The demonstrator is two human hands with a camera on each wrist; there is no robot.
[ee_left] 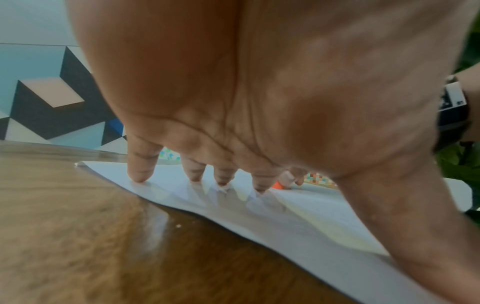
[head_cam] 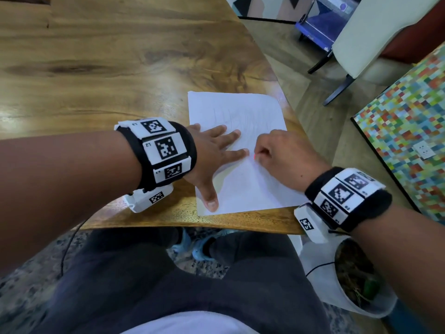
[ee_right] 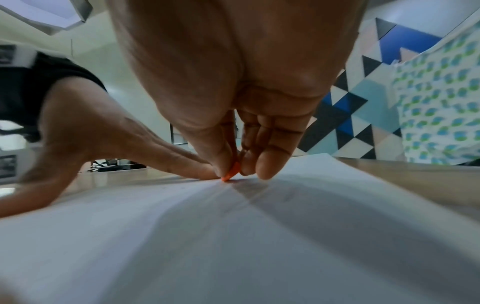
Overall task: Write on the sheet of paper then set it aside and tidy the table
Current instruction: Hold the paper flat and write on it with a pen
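Observation:
A white sheet of paper [head_cam: 240,112] lies at the near right corner of the wooden table [head_cam: 96,68], with faint pencil-like lines on it. My left hand [head_cam: 216,150] lies flat on the sheet's left side, fingers spread and straight, pressing it down [ee_left: 140,174]. My right hand [head_cam: 267,150] pinches a short orange writing tip [ee_right: 230,174] between thumb and fingers, its point touching the paper [ee_right: 233,236] just beside my left fingertips. The same orange tip [ee_left: 278,185] shows beyond my left fingers. Most of the writing tool is hidden inside the hand.
The table's edge runs just right of and below the sheet. A white pot with a plant [head_cam: 354,280] stands on the floor at my right. A chair [head_cam: 375,39] and a multicoloured panel [head_cam: 409,131] stand farther right. My legs are under the table.

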